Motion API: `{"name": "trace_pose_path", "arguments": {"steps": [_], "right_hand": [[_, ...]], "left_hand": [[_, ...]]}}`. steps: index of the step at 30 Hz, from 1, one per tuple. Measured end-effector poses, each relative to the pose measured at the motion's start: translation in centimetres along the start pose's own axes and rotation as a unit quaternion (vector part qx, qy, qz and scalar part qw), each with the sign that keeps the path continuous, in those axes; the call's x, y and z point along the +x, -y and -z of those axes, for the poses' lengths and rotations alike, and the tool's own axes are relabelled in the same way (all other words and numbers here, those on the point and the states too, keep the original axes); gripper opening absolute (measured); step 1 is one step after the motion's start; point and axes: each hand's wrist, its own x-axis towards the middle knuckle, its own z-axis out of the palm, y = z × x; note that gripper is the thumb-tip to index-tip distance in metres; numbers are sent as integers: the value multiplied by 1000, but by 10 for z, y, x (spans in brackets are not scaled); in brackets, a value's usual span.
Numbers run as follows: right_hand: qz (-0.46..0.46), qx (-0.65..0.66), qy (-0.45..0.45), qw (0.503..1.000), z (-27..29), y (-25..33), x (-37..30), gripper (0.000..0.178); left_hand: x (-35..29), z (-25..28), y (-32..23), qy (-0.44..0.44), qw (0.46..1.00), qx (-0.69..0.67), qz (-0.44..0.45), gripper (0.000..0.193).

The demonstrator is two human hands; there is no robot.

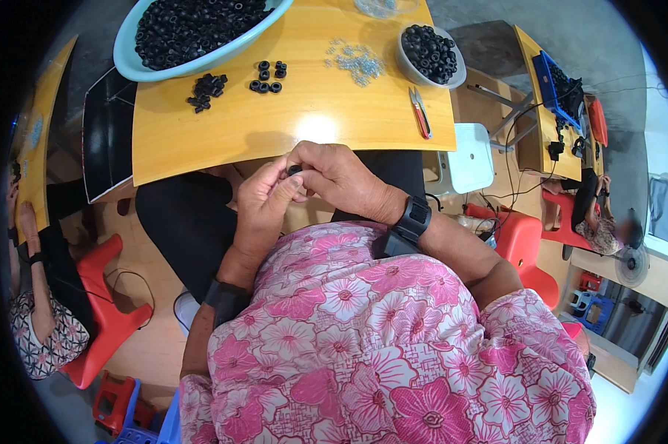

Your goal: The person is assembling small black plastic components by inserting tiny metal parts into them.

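A small black ring-shaped part (294, 169) is pinched between the fingers of both hands, just off the table's near edge. My left hand (263, 194) has its fingers closed on the part from the left. From the right, my right hand (334, 174) curls round the same part, hiding much of it. On the table beyond lie several black ring parts (265, 86) in a loose group and, left of them, a pile of small black pieces (206, 90). Small clear pieces (357, 63) are scattered farther right.
A light-blue basin (130, 55) full of black rings stands back left on the wooden table (200, 140). Back right are a bowl (456, 74) of black parts and red-handled snips (421, 115). A white stool (471, 159) and red chair (522, 240) stand right; people sit on both sides.
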Motion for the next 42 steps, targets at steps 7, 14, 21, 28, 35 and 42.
{"name": "trace_pose_path", "arguments": {"steps": [7,14,21,28,35,42], "right_hand": [[-70,172,-14,982,18,-9,8,13],[-32,-71,-365,928,105,-33,2,20],[-113,-215,-485,840,195,-43,-3,26],[-162,-188,-497,831,232,-72,4,27],[-178,-111,-506,837,237,-78,1,24],[-215,-125,-484,839,233,-76,-19,19]], "left_hand": [[6,6,0,-25,999,4,23,43],[1,13,8,6,997,51,57,37],[3,12,10,-4,997,35,76,36],[6,9,7,-28,994,25,98,35],[8,11,7,-14,996,34,86,34],[13,13,6,17,996,43,69,34]]}}
